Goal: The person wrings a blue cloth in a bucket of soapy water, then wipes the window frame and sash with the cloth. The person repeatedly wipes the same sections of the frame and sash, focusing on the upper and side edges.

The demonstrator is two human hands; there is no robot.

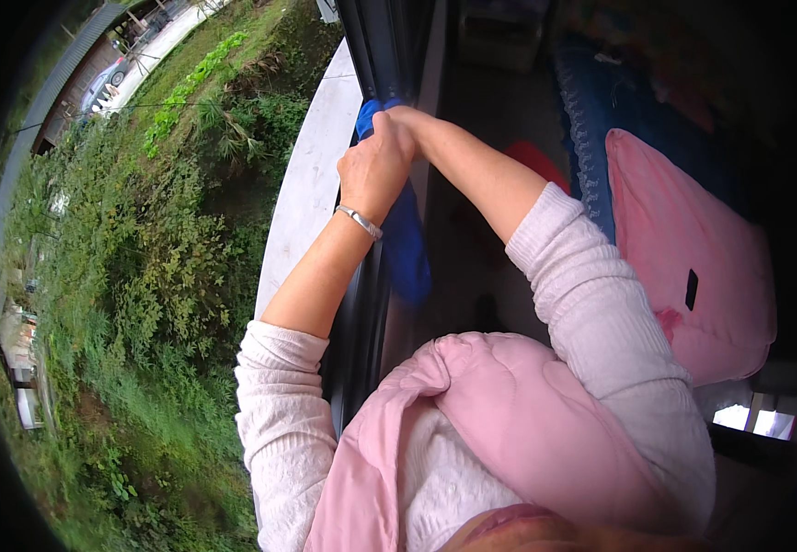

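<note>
Both hands meet at the dark window frame (pixel 381 52), near the top middle of the view. My left hand (pixel 377 162), with a silver bracelet (pixel 360 222) at its wrist, is closed on a blue cloth (pixel 406 241). Part of that cloth hangs below the hands on the inner side of the frame, and a bit of it shows above the knuckles. My right hand (pixel 405 124) lies behind and against the left one, also at the cloth; its fingers are mostly hidden.
Outside the window runs a pale ledge (pixel 308 172), with a green slope (pixel 164 276) far below. Dark window tracks (pixel 357 331) run towards my body. Inside, on the right, a pink pillow (pixel 688 262) lies by a blue lace-edged bedcover (pixel 602 138).
</note>
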